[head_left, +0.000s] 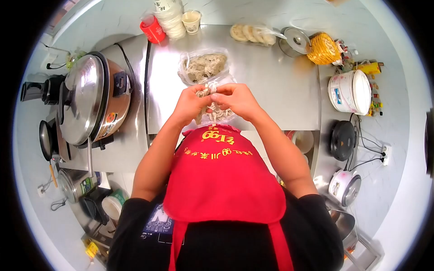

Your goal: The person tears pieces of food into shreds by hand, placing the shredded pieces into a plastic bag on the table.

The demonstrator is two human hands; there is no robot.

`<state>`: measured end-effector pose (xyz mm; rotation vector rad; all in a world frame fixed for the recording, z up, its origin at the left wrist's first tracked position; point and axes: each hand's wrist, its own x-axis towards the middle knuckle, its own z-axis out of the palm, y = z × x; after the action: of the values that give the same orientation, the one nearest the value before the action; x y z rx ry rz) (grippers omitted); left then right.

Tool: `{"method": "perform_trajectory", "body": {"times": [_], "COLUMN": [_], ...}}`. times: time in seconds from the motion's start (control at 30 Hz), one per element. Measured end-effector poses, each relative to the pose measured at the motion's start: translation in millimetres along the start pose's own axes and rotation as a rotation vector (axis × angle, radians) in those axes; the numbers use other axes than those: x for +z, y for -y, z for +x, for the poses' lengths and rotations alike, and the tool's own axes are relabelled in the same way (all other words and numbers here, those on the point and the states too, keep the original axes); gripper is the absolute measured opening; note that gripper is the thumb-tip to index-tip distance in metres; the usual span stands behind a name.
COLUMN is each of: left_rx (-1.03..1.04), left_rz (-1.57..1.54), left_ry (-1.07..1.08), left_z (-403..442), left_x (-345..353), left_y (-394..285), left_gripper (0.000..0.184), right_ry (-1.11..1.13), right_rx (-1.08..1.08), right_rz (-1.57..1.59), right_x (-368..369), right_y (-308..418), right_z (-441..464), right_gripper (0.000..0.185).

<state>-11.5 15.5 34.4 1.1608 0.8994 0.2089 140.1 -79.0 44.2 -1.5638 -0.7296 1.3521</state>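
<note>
Both of my hands meet over a clear plastic bag of pale, shredded food (220, 114) at the near edge of the steel counter. My left hand (192, 103) has its fingers closed on some of the pale shreds at the left. From the right, my right hand (235, 100) pinches at the same spot, its thumb and fingertips close to the left ones; what exactly it grips is too small to make out. Just beyond them lies an open clear bag with a greyish-beige mass (205, 67) inside.
A large lidded cooker (86, 99) stands left of the steel counter (280, 97). Along the back are a red cup (153, 30), a paper cup (191, 21), bagged flatbreads (252, 34), a lidded metal pot (295, 41) and a yellow stack (324, 49). A white container (348, 92) sits at the right.
</note>
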Motion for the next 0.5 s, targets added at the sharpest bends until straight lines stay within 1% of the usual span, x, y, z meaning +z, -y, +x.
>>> {"method": "perform_trajectory", "body": {"times": [0.03, 0.07, 0.1, 0.17, 0.33, 0.4, 0.43, 0.5], "left_rx": [0.014, 0.023, 0.021, -0.014, -0.012, 0.001, -0.013, -0.020], "left_rz": [0.044, 0.090, 0.088, 0.224, 0.067, 0.027, -0.015, -0.057], "left_ry": [-0.010, -0.016, -0.020, -0.005, 0.043, 0.046, 0.048, 0.052], "left_z": [0, 0, -1, -5, 1, 3, 4, 5], "left_x": [3, 3, 3, 5, 2, 2, 3, 4], "left_y": [-1, -1, -3, -9, 8, 13, 15, 14], "left_gripper": [0.023, 0.021, 0.021, 0.023, 0.024, 0.024, 0.023, 0.022], "right_ry": [-0.004, -0.001, 0.004, -0.017, -0.055, -0.130, -0.131, -0.273], "right_rx": [-0.003, 0.002, 0.010, 0.020, 0.003, -0.049, -0.050, -0.196], "right_rz": [-0.001, 0.029, 0.061, 0.095, 0.163, 0.039, 0.041, -0.276], "right_x": [-2, -4, -4, -3, -1, 2, 2, 1], "right_y": [-3, -9, -13, -19, -26, -34, -37, -41], "right_z": [2, 6, 8, 8, 6, 11, 11, 11], "right_gripper": [0.024, 0.020, 0.015, 0.012, 0.008, 0.009, 0.009, 0.013]}}
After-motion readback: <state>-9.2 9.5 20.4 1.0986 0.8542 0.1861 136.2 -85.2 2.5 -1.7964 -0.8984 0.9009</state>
